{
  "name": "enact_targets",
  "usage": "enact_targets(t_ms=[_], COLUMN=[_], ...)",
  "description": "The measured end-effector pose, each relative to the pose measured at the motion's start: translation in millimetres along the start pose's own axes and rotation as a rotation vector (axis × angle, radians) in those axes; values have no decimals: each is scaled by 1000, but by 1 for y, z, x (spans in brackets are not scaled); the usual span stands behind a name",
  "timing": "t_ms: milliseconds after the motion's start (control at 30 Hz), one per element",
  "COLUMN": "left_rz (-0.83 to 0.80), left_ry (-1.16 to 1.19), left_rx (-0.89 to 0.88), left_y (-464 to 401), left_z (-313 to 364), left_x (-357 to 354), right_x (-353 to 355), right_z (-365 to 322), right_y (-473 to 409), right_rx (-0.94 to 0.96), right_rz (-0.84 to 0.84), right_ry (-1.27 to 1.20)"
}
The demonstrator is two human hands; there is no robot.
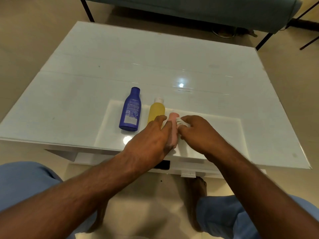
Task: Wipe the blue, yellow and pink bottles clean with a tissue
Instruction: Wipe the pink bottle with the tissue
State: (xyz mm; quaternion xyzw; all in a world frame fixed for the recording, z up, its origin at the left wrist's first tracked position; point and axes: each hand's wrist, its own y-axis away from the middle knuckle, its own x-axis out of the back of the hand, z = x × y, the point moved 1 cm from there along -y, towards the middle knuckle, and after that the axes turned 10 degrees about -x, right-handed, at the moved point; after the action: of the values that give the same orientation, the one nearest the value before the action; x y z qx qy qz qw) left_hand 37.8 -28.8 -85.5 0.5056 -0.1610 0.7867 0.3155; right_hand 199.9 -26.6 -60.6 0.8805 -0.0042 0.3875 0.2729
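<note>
Three bottles lie side by side near the front edge of a white glass table. The blue bottle is leftmost, label up, untouched. The yellow bottle with a white cap lies in the middle, its lower part hidden by my left hand. My left hand is closed around the pink bottle, holding it down on the table. My right hand pinches a crumpled white tissue against the right side of the pink bottle, near its top.
A teal sofa on black legs stands beyond the table's far edge. My knees in blue trousers and bare feet sit below the table's front edge. A shelf shows under the glass.
</note>
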Motion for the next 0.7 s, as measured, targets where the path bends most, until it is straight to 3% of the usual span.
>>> enact_targets(t_ms=[100, 300, 467, 533, 700], left_rz=[-166, -162, -187, -122, -139], left_ry=[14, -162, -141, -215, -236], left_rx=[100, -60, -32, -115, -177], left_y=[3, 17, 20, 20, 18], left_z=[-13, 11, 8, 11, 11], left_x=[-14, -13, -23, -14, -10], right_x=[10, 19, 12, 9, 4], right_z=[0, 6, -1, -4, -4], right_y=[-2, -5, -5, -7, 5], right_rx=[5, 153, 325, 335, 299], right_rz=[43, 212, 304, 294, 116], right_ry=[-88, -3, 172, 236, 305])
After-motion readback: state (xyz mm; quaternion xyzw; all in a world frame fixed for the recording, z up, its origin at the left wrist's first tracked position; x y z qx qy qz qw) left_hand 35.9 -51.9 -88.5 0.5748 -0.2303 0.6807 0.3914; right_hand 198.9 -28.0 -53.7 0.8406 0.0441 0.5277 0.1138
